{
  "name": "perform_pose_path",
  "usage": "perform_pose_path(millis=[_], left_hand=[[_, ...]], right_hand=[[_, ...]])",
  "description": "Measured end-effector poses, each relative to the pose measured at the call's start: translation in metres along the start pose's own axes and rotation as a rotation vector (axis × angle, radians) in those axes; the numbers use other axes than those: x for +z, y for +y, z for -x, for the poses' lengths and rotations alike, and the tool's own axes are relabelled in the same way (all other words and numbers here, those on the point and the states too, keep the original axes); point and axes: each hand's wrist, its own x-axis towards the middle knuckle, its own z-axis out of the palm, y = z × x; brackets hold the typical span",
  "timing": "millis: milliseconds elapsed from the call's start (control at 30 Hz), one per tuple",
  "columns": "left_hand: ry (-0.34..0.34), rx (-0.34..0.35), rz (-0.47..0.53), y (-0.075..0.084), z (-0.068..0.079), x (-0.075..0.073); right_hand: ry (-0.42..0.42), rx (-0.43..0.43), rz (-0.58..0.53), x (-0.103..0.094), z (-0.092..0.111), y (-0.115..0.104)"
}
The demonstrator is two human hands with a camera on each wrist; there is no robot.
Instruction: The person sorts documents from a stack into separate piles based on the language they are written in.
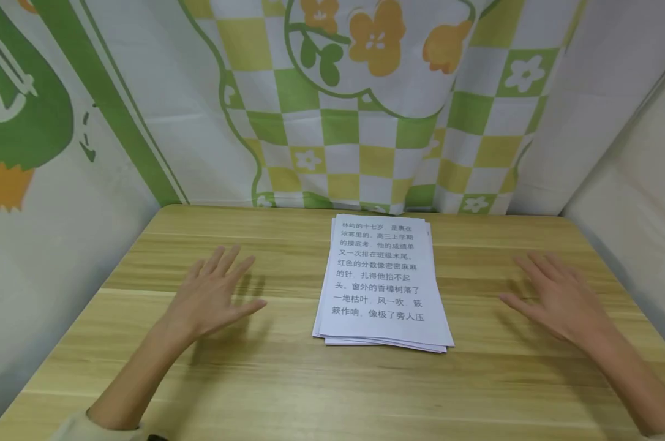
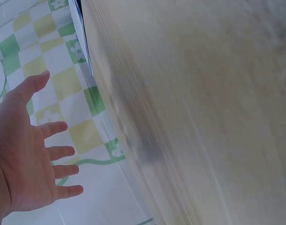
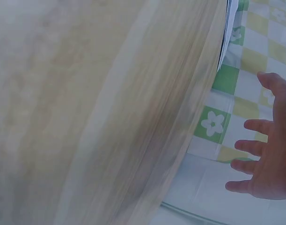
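A stack of white printed sheets (image 1: 384,282) lies on the wooden table, its edges slightly uneven and large Chinese text on the top page. To its left my left hand (image 1: 208,300) hovers above the tabletop, fingers spread and thumb toward the stack. On the other side my right hand (image 1: 561,300) is held up in much the same way, apart from the paper. Both wrist views show the palms bare: the left hand (image 2: 28,154) and the right hand (image 3: 271,145) hold nothing. Only a thin edge of the stack appears in each wrist view.
The light wooden table (image 1: 365,392) has rounded far corners. Behind it hangs a curtain (image 1: 343,128) with green and yellow checks and orange flowers. Pale walls or cloth stand at both sides, the left one (image 1: 51,245) printed with green and orange shapes.
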Motion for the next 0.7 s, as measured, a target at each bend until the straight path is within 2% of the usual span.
perform_pose_path(millis=[100,167,333,467,533,700], left_hand=[[-0.01,0.014,0.018,0.006,-0.004,0.0],[-0.01,0.035,0.049,0.01,-0.009,0.001],[-0.03,0.084,0.233,0.026,-0.023,0.004],[-0.048,0.091,0.388,0.038,-0.039,0.008],[-0.059,0.072,0.474,0.043,-0.047,0.011],[-0.076,-0.058,0.726,0.054,-0.065,0.018]], right_hand=[[0.039,-0.029,-0.025,-0.001,-0.005,-0.005],[0.027,-0.016,-0.095,-0.002,-0.009,-0.009],[-0.055,0.067,-0.335,-0.003,-0.021,-0.019],[-0.088,0.118,-0.49,-0.005,-0.028,-0.026],[-0.099,0.148,-0.533,-0.005,-0.032,-0.029],[-0.158,0.234,-0.663,-0.002,-0.043,-0.034]])
